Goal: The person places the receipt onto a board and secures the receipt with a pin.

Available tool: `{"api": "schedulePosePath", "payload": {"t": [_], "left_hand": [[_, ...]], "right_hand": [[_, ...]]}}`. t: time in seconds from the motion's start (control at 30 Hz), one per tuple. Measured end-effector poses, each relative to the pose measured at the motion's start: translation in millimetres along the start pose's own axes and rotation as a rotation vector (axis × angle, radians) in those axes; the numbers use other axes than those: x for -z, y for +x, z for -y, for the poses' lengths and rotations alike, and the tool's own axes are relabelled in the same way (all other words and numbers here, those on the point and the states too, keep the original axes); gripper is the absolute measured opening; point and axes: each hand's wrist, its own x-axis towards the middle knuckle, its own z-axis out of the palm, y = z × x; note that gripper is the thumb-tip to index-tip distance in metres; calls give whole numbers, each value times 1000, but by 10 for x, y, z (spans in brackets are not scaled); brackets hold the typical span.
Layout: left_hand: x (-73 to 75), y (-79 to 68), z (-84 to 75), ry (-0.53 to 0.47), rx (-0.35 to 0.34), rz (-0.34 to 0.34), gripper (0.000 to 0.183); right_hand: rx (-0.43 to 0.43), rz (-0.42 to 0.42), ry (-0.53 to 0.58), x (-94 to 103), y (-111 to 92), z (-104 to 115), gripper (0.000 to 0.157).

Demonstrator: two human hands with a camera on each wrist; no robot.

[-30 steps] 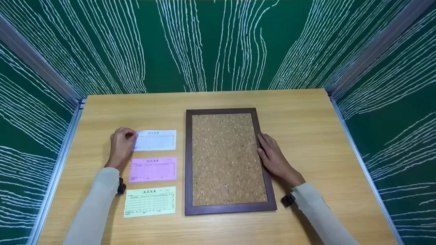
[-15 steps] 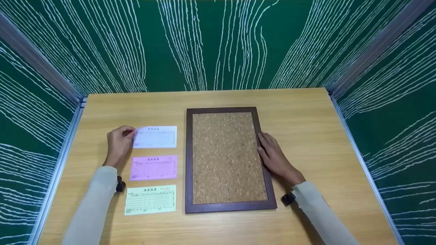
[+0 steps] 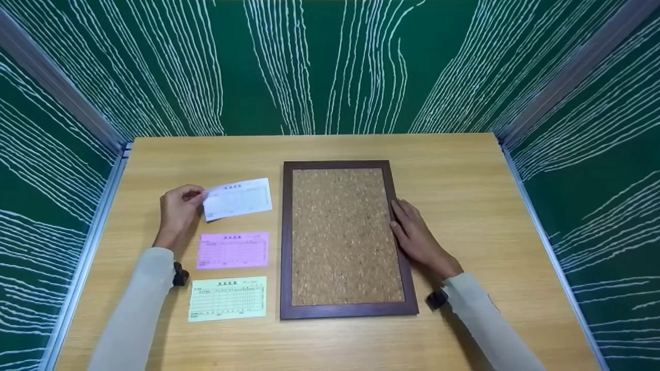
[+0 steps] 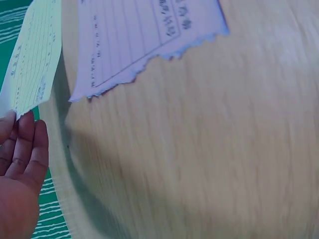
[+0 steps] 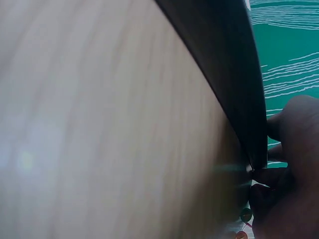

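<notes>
My left hand (image 3: 178, 210) pinches the left end of a white printed form slip (image 3: 238, 200) between thumb and fingers. That slip is tilted, its right end higher in the head view, with a shadow under its lower left corner. In the left wrist view the same slip appears pale yellow-green beside the fingers (image 4: 25, 144). Below it on the table lie a pink form slip (image 3: 233, 250) and a green form slip (image 3: 228, 299). My right hand (image 3: 418, 238) rests against the right edge of a dark-framed corkboard (image 3: 343, 237), fingers and thumb extended onto its frame.
The wooden table (image 3: 464, 196) ends at a green wall (image 3: 319, 67) with white wavy lines, and similar panels flank both sides. Close to the right hand, a small red round thing (image 5: 241, 234) and a dark green one (image 5: 246, 215) show in the right wrist view.
The left hand has raised the white slip and tilted it, its right end swinging up and away. The right hand stays at the corkboard's edge. The pink and green slips keep their places.
</notes>
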Motion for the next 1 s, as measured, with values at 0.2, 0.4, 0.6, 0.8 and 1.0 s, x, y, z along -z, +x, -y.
{"api": "schedulePosePath", "payload": {"t": [0.2, 0.4, 0.6, 0.8, 1.0], "left_hand": [[37, -10, -46, -9, 14, 29, 15], [72, -20, -73, -22, 7, 49, 16], [86, -23, -105, -31, 17, 48, 15], [97, -41, -158, -63, 56, 70, 16], [98, -58, -186, -90, 78, 79, 17]], "right_hand": [[-2, 4, -6, 14, -4, -3, 63], [-11, 14, -1, 15, -5, -6, 62], [-43, 37, -1, 23, 1, -2, 62], [-33, 37, -5, 27, 0, -1, 61], [-4, 24, -2, 22, 7, -8, 61]]}}
